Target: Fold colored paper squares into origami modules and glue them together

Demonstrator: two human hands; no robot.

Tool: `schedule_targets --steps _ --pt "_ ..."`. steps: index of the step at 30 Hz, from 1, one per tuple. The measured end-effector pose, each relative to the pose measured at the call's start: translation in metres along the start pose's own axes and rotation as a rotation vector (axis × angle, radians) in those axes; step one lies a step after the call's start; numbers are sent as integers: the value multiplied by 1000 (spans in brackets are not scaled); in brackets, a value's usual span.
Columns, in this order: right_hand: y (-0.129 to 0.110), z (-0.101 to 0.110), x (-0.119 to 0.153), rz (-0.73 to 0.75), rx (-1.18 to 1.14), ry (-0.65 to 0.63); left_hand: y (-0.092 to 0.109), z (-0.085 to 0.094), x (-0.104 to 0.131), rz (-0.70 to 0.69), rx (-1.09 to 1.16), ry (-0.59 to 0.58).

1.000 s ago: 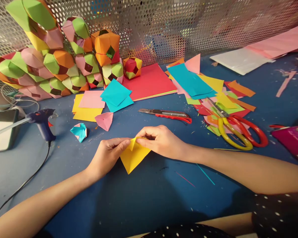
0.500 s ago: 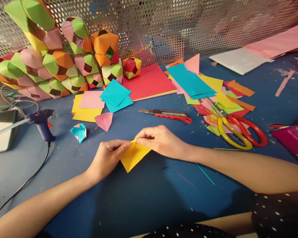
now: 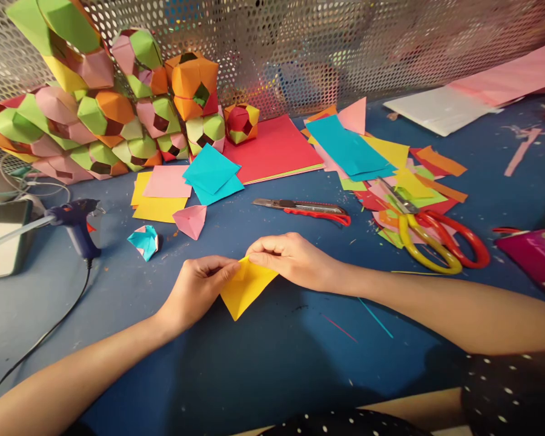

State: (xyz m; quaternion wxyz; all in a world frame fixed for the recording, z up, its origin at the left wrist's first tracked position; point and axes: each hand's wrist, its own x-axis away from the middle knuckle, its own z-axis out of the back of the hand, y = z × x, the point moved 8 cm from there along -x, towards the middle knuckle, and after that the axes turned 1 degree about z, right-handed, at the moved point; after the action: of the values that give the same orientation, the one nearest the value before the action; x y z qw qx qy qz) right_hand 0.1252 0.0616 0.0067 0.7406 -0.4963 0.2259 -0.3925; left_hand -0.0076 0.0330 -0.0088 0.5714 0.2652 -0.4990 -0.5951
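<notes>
Both hands pinch a yellow piece of paper [image 3: 244,292] along its upper edge, above the blue table. My left hand [image 3: 203,289] is closed on its left side, thumb on top. My right hand [image 3: 292,260] grips the top and right side between thumb and fingers. One corner of the paper points down toward me, and a crease runs near its middle; the gripped edge is partly hidden by the fingers. Beyond my left hand lie a folded pink paper piece [image 3: 191,221] and a small folded blue and pink piece [image 3: 145,242].
A box cutter [image 3: 303,209] lies beyond my right hand. Scissors [image 3: 440,239] rest on paper scraps at right. A glue gun [image 3: 79,227] stands at left, its cord trailing forward. Colourful paper modules [image 3: 106,115] are stacked against the perforated metal panel [image 3: 281,54]. Blue paper squares [image 3: 213,172] lie mid-table.
Very little differs. The yellow paper's lower corner has dipped slightly toward me, and both hands keep their hold in nearly the same place.
</notes>
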Motion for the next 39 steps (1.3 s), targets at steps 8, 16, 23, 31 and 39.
schedule_targets --steps 8,16,23,31,39 --pt "-2 1 -1 7 2 -38 0 1 0 6 36 -7" --pt "-4 -1 1 23 -60 -37 5 -2 3 -23 12 -5" --pt "-7 -1 1 18 -2 -37 4 -4 4 2 29 -24" --pt "-11 10 2 89 -2 112 -1 -5 2 41 246 -29" --pt "-11 2 0 138 13 65 5 -3 0 6 105 -52"
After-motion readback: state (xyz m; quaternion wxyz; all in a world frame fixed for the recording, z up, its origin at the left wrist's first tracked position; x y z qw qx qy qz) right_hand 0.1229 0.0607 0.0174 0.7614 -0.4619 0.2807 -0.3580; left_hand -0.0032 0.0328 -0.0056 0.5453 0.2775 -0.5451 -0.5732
